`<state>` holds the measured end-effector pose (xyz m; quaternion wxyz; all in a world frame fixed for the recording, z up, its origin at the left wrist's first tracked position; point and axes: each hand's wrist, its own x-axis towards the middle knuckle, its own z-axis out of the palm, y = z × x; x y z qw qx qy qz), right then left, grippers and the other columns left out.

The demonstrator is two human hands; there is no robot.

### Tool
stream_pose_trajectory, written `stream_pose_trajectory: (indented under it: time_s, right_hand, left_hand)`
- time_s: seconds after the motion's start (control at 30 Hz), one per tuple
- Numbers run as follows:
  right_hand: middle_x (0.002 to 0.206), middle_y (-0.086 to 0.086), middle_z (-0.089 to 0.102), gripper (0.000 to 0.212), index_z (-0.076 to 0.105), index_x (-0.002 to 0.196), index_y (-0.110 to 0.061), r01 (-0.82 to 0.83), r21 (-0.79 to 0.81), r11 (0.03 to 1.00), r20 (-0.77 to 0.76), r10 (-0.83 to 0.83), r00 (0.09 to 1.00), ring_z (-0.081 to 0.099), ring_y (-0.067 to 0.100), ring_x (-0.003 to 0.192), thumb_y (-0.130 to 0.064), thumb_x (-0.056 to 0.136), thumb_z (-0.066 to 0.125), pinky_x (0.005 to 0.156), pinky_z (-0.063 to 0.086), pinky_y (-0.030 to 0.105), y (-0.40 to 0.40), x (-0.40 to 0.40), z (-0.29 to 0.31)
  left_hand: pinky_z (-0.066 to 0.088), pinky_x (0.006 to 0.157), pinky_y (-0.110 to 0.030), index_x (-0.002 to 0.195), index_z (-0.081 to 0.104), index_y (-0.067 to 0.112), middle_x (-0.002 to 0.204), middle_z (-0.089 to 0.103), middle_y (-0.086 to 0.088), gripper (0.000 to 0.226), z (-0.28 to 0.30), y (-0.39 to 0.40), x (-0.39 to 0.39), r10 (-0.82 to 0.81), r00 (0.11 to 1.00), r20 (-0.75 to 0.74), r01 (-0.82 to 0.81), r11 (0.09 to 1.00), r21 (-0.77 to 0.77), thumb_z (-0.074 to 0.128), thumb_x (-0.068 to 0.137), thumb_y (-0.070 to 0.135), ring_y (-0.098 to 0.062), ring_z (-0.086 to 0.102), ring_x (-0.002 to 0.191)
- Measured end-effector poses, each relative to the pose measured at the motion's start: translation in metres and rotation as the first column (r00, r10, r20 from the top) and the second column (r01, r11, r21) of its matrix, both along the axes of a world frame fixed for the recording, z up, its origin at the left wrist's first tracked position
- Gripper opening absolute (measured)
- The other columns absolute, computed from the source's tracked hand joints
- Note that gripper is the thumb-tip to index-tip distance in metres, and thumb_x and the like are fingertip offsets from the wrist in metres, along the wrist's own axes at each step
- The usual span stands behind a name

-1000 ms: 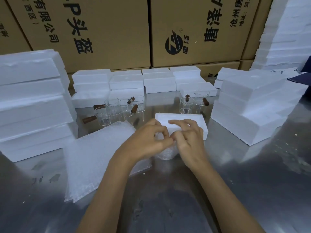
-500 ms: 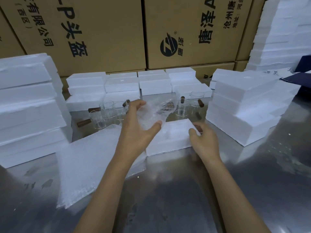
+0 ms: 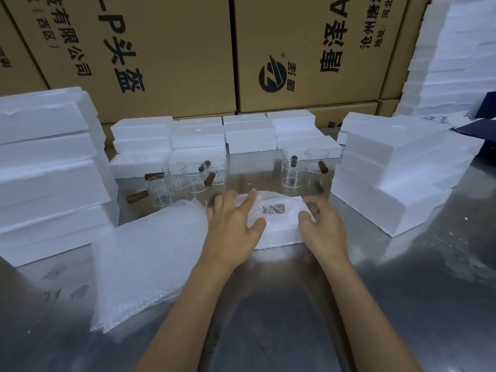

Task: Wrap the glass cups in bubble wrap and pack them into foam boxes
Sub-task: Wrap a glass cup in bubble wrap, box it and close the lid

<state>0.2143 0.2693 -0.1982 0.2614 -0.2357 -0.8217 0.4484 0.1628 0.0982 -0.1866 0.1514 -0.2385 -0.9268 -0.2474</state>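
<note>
A person's left hand (image 3: 233, 224) holds a bubble-wrapped cup (image 3: 271, 208), fingers curled round it, over an open foam box (image 3: 281, 234) on the steel desk (image 3: 295, 304). The right hand (image 3: 322, 226) grips the box's edge. Unwrapped glass cups (image 3: 188, 181) stand behind.

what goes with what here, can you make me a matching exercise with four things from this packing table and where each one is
Things:
1. wrapped cup
2. stack of bubble wrap sheets
3. group of four bare glass cups
4. pair of bare glass cups

Places:
A. flat on the table, left of the left hand
B. behind the bubble wrap sheets
C. on the foam box between both hands
D. behind the right hand

Pairs: 1-C, 2-A, 3-B, 4-D
</note>
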Motion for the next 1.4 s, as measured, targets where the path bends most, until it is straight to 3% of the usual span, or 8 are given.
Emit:
stream_pose_trajectory:
  time_s: [0.2, 0.3, 0.43, 0.8, 1.0, 1.13, 1.27, 1.4]
  right_hand:
    - [0.115, -0.002, 0.06, 0.029, 0.064, 0.114, -0.033, 0.002, 0.014, 1.0, -0.003, -0.002, 1.0, 0.053, 0.014, 0.094, -0.02, 0.091, 0.052, 0.081, 0.037, 0.029, -0.001, -0.002, -0.003]
    - [0.103, -0.006, 0.065, 0.017, 0.065, 0.1, -0.032, 0.059, -0.055, 0.997, -0.047, -0.062, 0.997, 0.058, 0.017, 0.093, -0.031, 0.092, 0.05, 0.079, 0.043, 0.032, -0.003, -0.009, -0.004]
    - [0.08, -0.01, 0.067, 0.024, 0.067, 0.089, -0.035, 0.111, -0.312, 0.944, -0.224, -0.187, 0.956, 0.062, 0.012, 0.081, -0.037, 0.087, 0.044, 0.07, 0.044, 0.03, -0.001, -0.024, 0.005]
    - [0.054, 0.003, 0.066, 0.036, 0.067, 0.072, -0.032, 0.078, -0.416, 0.906, -0.241, -0.193, 0.951, 0.058, 0.01, 0.055, -0.049, 0.079, 0.036, 0.068, 0.052, 0.043, 0.011, -0.054, 0.005]
    - [0.057, 0.006, 0.066, 0.036, 0.067, 0.075, -0.03, 0.057, -0.442, 0.895, -0.217, -0.169, 0.961, 0.058, 0.026, 0.058, -0.046, 0.08, 0.035, 0.071, 0.053, 0.053, 0.013, -0.057, 0.004]
    - [0.056, 0.006, 0.065, 0.034, 0.067, 0.073, -0.029, 0.051, -0.445, 0.894, -0.228, -0.167, 0.959, 0.058, 0.027, 0.058, -0.042, 0.081, 0.037, 0.07, 0.053, 0.054, 0.015, -0.06, 0.003]
    - [0.055, 0.005, 0.065, 0.034, 0.067, 0.071, -0.027, 0.048, -0.452, 0.891, -0.228, -0.168, 0.959, 0.057, 0.026, 0.058, -0.042, 0.081, 0.038, 0.071, 0.054, 0.051, 0.016, -0.061, 0.002]
    - [0.055, 0.004, 0.065, 0.034, 0.067, 0.072, -0.027, 0.049, -0.455, 0.889, -0.22, -0.166, 0.961, 0.057, 0.025, 0.056, -0.042, 0.081, 0.038, 0.071, 0.055, 0.052, 0.016, -0.061, 0.002]
  left_hand:
    - [0.016, 0.115, -0.039, 0.154, 0.028, 0.039, 0.15, 0.03, 0.001, 0.065, 0.001, -0.004, 0.0, 0.0, 0.999, 0.047, 0.001, 0.999, -0.036, 0.043, 0.095, 0.06, -0.018, 0.018, 0.136]
    - [0.011, 0.118, -0.046, 0.152, 0.022, 0.048, 0.156, 0.024, 0.006, 0.063, 0.011, -0.009, -0.001, -0.05, 0.989, 0.14, 0.032, 0.992, 0.123, 0.033, 0.094, 0.07, -0.013, 0.012, 0.145]
    - [0.021, 0.119, -0.047, 0.15, 0.036, 0.033, 0.155, 0.036, -0.002, 0.047, 0.043, -0.016, -0.041, 0.045, 0.991, 0.125, -0.087, 0.931, 0.356, 0.037, 0.104, 0.044, -0.021, 0.024, 0.145]
    - [0.028, 0.116, -0.042, 0.154, 0.028, 0.006, 0.159, 0.029, -0.015, 0.061, 0.079, -0.012, -0.25, 0.21, 0.969, 0.13, -0.18, 0.961, -0.207, 0.047, 0.096, 0.002, -0.034, 0.029, 0.145]
    - [0.031, 0.116, -0.044, 0.152, 0.033, 0.009, 0.158, 0.031, -0.014, 0.063, 0.065, 0.001, -0.305, 0.229, 0.969, 0.093, -0.186, 0.924, -0.334, 0.058, 0.094, 0.009, -0.033, 0.03, 0.144]
    - [0.045, 0.094, -0.048, 0.117, 0.057, 0.009, 0.128, 0.052, -0.016, 0.045, 0.058, 0.019, -0.303, 0.204, 0.973, -0.108, -0.227, 0.931, -0.287, 0.063, 0.088, 0.043, -0.038, 0.051, 0.117]
    - [0.036, 0.105, -0.052, 0.153, 0.028, 0.017, 0.156, 0.031, -0.014, 0.1, 0.057, 0.034, -0.295, 0.476, 0.848, 0.232, -0.294, 0.788, -0.541, 0.053, 0.079, 0.078, -0.04, 0.037, 0.137]
    - [0.054, 0.089, -0.039, 0.14, 0.04, 0.013, 0.116, 0.055, -0.01, 0.086, 0.054, 0.036, -0.289, 0.44, 0.814, 0.379, -0.221, 0.838, -0.498, 0.079, 0.072, 0.048, -0.029, 0.06, 0.093]
